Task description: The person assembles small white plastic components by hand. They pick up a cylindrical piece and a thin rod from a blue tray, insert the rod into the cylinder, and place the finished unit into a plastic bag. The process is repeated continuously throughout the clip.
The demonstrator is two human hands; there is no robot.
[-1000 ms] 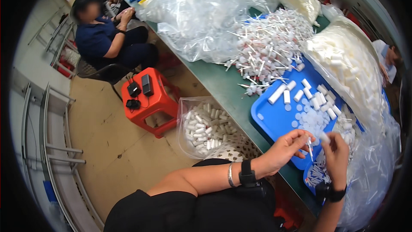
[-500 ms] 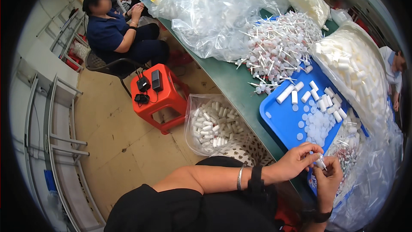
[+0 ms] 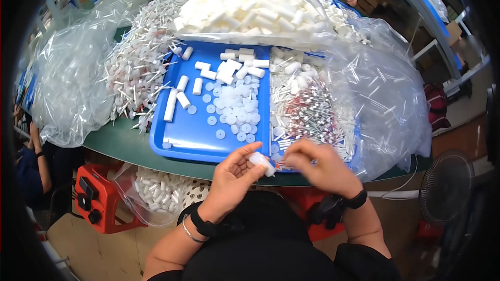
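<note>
My left hand [image 3: 233, 177] grips a small white plastic cylinder [image 3: 260, 161] just in front of the blue tray [image 3: 182, 138]. My right hand [image 3: 319, 165] is closed at the cylinder's right end, fingers pinched together; what it pinches is too small to tell. Both hands hover over the table's near edge. On the tray lie several white tubes [image 3: 183, 99] and a cluster of round white caps [image 3: 233, 108]. To the right of the tray sits a pile of thin red-tipped stems [image 3: 307, 114].
Clear bags of white parts ring the tray: one at the left [image 3: 67, 83], one at the back [image 3: 255, 8], one at the right [image 3: 385, 99]. A bag of white tubes [image 3: 156, 192] and a red stool [image 3: 96, 195] sit below the table. A fan [image 3: 445, 187] stands right.
The view has swung right, so the tray now lies straight ahead. My hands have come together near the table's front edge, the left now holding a white cylinder.
</note>
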